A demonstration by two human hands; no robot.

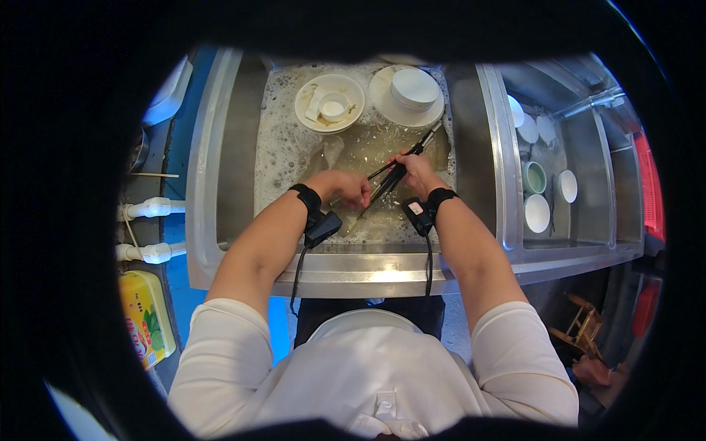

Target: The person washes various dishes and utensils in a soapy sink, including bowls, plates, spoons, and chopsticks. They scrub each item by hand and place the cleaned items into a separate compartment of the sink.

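My right hand [417,171] grips a bundle of dark chopsticks [392,177] with pale metallic upper ends. The bundle slants over cloudy, soapy water in a stainless steel sink basin [234,149]. My left hand [351,189] is curled just left of the bundle's lower part, fingers bent downward. Whether it pinches one of the sticks I cannot tell. Beyond my hands, a soiled plate [302,107] carries a small white bowl [334,106] and a white spoon-like piece. To its right, a stack of white bowls [415,88] rests on a larger white plate [380,107].
The right-hand basin holds a green bowl [534,177], a white bowl [536,214] and several other dishes. White pipes [157,207] and a yellow container [144,320] bearing writing are on the left. A red plastic basket [650,187] stands far right, above a wooden stool [583,328].
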